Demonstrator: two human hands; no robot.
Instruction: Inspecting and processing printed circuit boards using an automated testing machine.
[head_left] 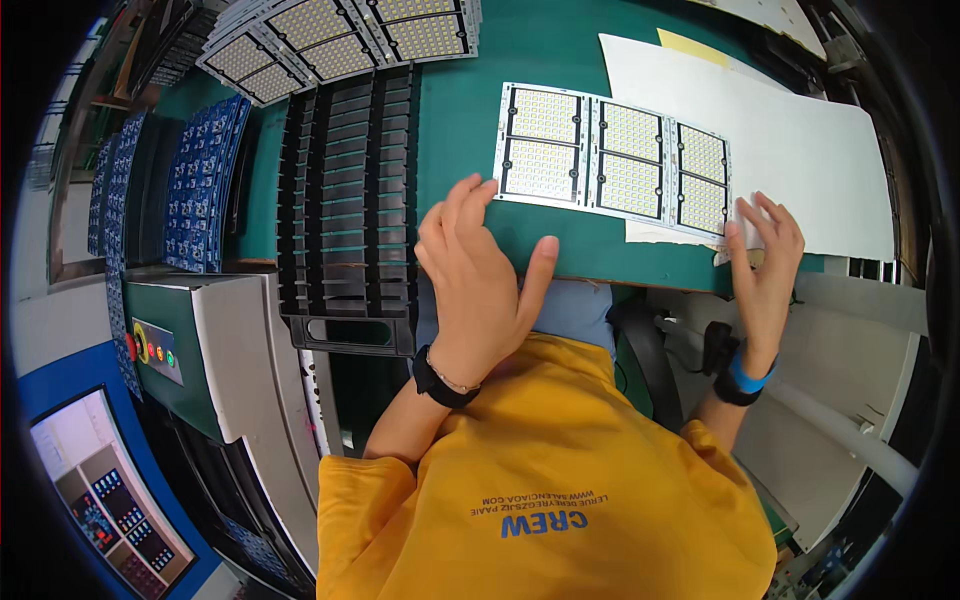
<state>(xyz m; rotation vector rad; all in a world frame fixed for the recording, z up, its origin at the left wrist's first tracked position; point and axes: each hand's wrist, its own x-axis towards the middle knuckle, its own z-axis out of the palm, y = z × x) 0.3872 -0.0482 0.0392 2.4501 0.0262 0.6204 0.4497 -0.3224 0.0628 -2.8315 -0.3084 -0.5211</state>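
A white LED circuit board panel (588, 150) with three sections of small yellowish LEDs lies on the green work surface, its right part over a white paper sheet (810, 170). My left hand (475, 265) is at the panel's lower left corner, fingertips by its edge, thumb spread away. At the lower right corner is my right hand (765, 250), its fingers apart and close to the panel's edge. Neither hand is closed around anything. Whether the fingertips press on the board is hard to tell.
Left of my left hand stands a black slotted rack (345, 200). Several similar LED panels (340, 40) are stacked at the far left. Blue circuit boards (205, 185) stand upright beyond the rack, above a machine with coloured buttons (158, 350). A yellow sheet (690, 45) sticks out behind the paper.
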